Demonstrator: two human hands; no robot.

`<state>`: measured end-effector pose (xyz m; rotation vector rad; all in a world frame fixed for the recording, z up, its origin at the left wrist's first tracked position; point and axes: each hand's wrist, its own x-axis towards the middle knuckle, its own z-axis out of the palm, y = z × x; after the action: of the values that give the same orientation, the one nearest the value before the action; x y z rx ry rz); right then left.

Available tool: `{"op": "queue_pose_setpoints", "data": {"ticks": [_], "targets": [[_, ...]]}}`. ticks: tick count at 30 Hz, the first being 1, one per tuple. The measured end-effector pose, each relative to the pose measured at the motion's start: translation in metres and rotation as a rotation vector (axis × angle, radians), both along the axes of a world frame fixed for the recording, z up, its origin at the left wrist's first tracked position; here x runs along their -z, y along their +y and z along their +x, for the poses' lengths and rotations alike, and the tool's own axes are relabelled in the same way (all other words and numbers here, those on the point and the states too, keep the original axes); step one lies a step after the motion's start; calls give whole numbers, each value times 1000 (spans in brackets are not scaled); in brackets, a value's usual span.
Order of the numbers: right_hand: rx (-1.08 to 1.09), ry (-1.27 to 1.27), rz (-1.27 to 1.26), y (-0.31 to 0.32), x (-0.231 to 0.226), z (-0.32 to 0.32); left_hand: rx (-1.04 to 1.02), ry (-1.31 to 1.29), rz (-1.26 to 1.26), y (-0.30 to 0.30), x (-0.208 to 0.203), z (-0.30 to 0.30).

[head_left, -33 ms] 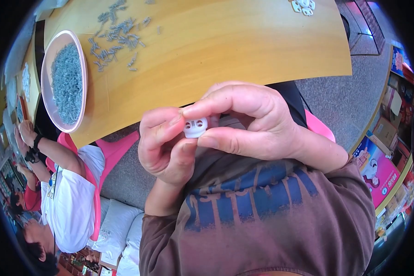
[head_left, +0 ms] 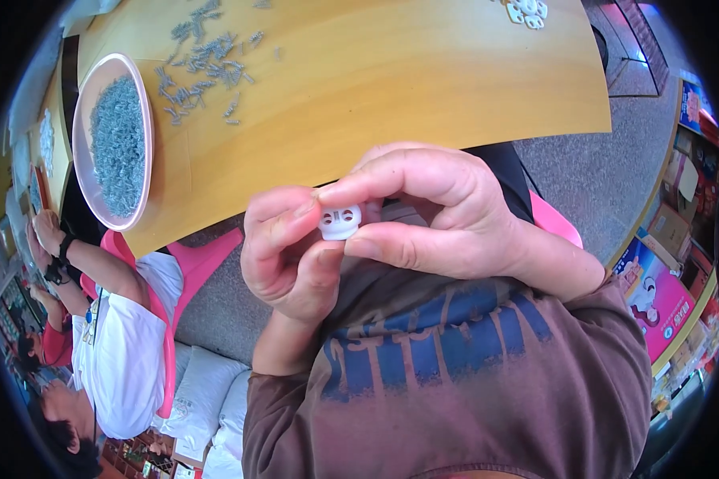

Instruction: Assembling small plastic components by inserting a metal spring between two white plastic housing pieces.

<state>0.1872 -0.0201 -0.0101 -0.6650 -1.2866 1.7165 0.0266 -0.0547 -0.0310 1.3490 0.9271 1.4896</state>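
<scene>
A small white two-hole plastic cord lock (head_left: 339, 227) is held up between my fingertips, just off the near edge of the table. My left hand (head_left: 284, 255) pinches its left side with thumb and forefinger. From the other side, my right hand (head_left: 447, 211) has its thumb at the lower right of the piece and its forefinger reaching over the top. The fingers partly cover the cord lock, but its two round holes show. Small grey coil springs (head_left: 216, 64) lie scattered on the tabletop beyond my left hand.
A pink bowl (head_left: 82, 160) full of springs stands at the left edge of the wooden table (head_left: 359, 88). Several white plastic pieces (head_left: 527, 12) sit at the far right. Another person (head_left: 120, 351) sits at left on a pink chair (head_left: 204, 267), near white sacks (head_left: 204, 395). Shelved boxes (head_left: 667, 227) stand at right.
</scene>
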Motion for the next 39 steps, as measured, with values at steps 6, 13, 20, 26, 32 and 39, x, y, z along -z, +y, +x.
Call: {"op": "queue_pose_setpoints", "data": {"ticks": [6,13,20,26,32,39], "targets": [[38,-171,114,13,-11,1,23,-208,-78,10,-12,6],[137,-313,398,20,-20,8,52,-201,-366,22,-41,10],[391,-498,497,32,-12,26,-97,-32,-346,103,-95,-24],[409,-522,493,39,-6,27,-295,-140,-156,279,-137,-104],[402,-461,457,44,-1,29,-338,6,-293,264,-112,-77],[401,-419,485,45,3,31,-113,569,-253,155,-79,0]]}}
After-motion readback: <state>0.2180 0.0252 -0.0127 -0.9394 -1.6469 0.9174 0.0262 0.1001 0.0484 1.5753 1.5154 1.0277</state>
